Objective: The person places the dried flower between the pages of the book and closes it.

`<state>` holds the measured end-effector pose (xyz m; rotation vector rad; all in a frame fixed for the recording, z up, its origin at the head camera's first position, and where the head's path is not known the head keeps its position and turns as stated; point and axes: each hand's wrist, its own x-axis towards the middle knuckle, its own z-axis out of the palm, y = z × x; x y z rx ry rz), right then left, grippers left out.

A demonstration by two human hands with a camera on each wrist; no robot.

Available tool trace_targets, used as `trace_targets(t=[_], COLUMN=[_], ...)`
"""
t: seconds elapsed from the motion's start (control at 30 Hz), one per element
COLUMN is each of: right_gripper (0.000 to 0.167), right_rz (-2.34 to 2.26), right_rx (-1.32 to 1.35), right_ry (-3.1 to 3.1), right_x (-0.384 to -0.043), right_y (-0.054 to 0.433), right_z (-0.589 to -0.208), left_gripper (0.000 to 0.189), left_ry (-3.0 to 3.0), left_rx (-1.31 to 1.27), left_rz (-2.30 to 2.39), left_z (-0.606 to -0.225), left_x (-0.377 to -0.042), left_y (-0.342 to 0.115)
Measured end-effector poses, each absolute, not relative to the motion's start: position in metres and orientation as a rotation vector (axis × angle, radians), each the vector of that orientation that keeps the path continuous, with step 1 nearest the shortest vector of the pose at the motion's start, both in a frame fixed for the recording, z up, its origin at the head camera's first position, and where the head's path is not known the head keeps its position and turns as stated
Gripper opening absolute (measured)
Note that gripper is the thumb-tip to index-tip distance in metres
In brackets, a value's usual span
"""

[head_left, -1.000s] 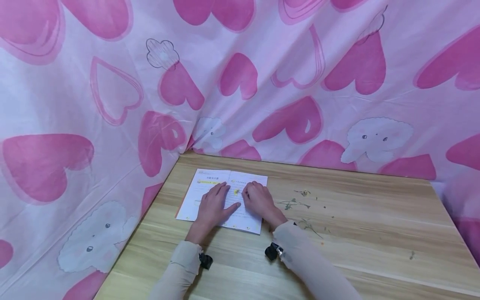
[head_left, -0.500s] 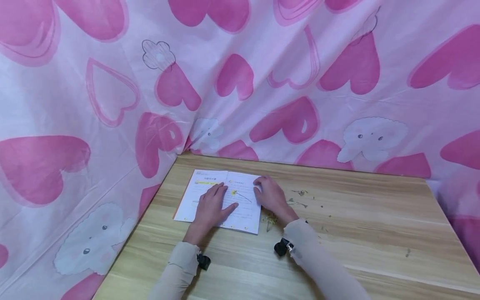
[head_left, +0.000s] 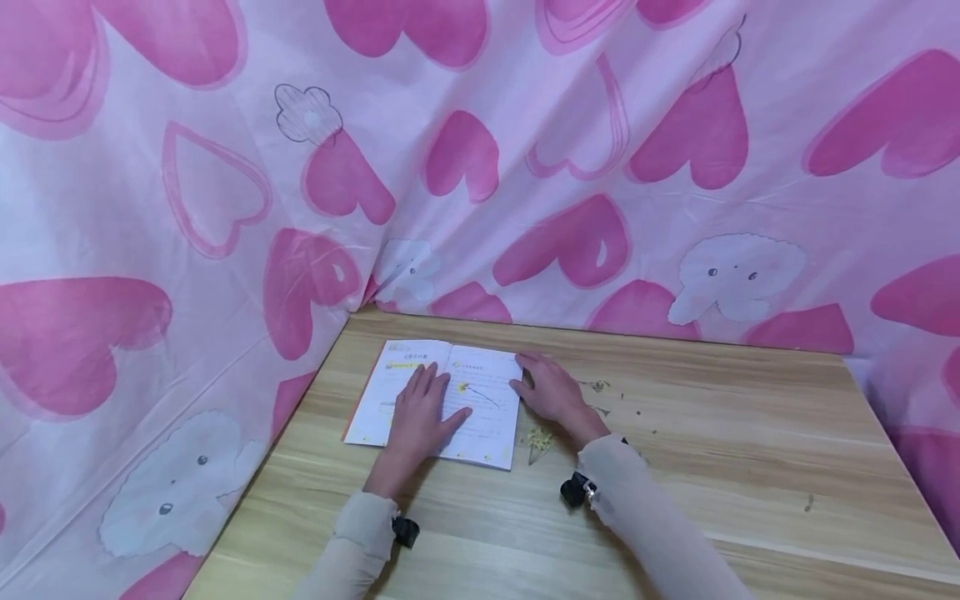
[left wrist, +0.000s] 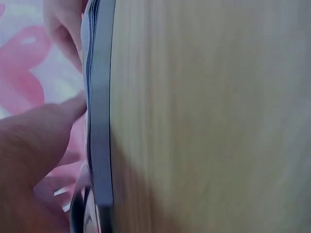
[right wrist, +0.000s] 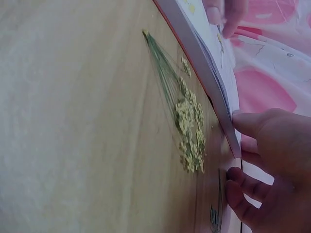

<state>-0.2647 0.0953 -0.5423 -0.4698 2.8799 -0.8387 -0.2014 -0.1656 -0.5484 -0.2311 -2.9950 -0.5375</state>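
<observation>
An open book point(head_left: 480, 433) lies on the wooden table. My left hand point(head_left: 422, 421) rests on it across the fold, fingers straight and thumb spread. On the right page lies a yellow flower point(head_left: 462, 387) with a thin stem. At the book's upper right corner, my right hand point(head_left: 551, 387) holds the edge. In the right wrist view its thumb point(right wrist: 250, 121) touches the page edge, and the other fingers curl around the corner. The left wrist view shows the book's page block point(left wrist: 101, 107) edge-on, with the left thumb against the page side.
A bunch of small pale-yellow dried flowers point(right wrist: 192, 126) lies on the table beside the book, near my right wrist. Thin sprigs point(head_left: 597, 385) and small plant bits lie farther right. A pink heart-patterned cloth point(head_left: 570, 242) hangs behind and left of the table point(head_left: 712, 467).
My right hand has let go of the yellow flower's stem, leaving the flower on the page, and moved right to the book's edge. The left hand has stayed on the book.
</observation>
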Motion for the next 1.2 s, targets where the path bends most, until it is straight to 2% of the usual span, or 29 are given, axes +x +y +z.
trace_targets(t=[0.1, 0.3, 0.37, 0.5, 0.63, 0.8, 0.97, 1.2], right_gripper=[0.062, 0.062, 0.062, 0.062, 0.062, 0.063, 0.063, 0.064], right_rz=[-0.836, -0.838, -0.842, -0.843, -0.849, -0.833, -0.811, -0.865], right_rx=[-0.458, -0.477, -0.482, -0.475, -0.457, -0.460, -0.482, -0.471], right_ry=[2.872, 2.877, 2.881, 2.887, 2.884, 2.895, 2.913, 2.906], right_x=[-0.265, -0.265, -0.264, -0.262, -0.259, -0.258, -0.258, -0.258], right_y=[0.095, 0.093, 0.093, 0.092, 0.092, 0.091, 0.093, 0.094], right_z=[-0.542, -0.543, -0.543, -0.543, -0.545, -0.548, -0.549, -0.549], left_gripper=[0.068, 0.025, 0.020, 0.038, 0.052, 0.052, 0.060, 0.049], left_ry=[-2.898, -2.760, -2.799, -2.921, -2.996, -3.017, -2.973, -2.912], left_rx=[-0.291, -0.550, -0.641, -0.752, -0.757, -0.744, -0.852, -0.879], left_rz=[-0.531, -0.540, -0.590, -0.702, -0.759, -0.766, -0.698, -0.558], left_z=[-0.548, -0.544, -0.543, -0.543, -0.541, -0.540, -0.541, -0.541], left_x=[-0.197, -0.182, -0.178, -0.171, -0.168, -0.168, -0.166, -0.166], left_y=[-0.159, -0.141, -0.136, -0.131, -0.129, -0.128, -0.124, -0.116])
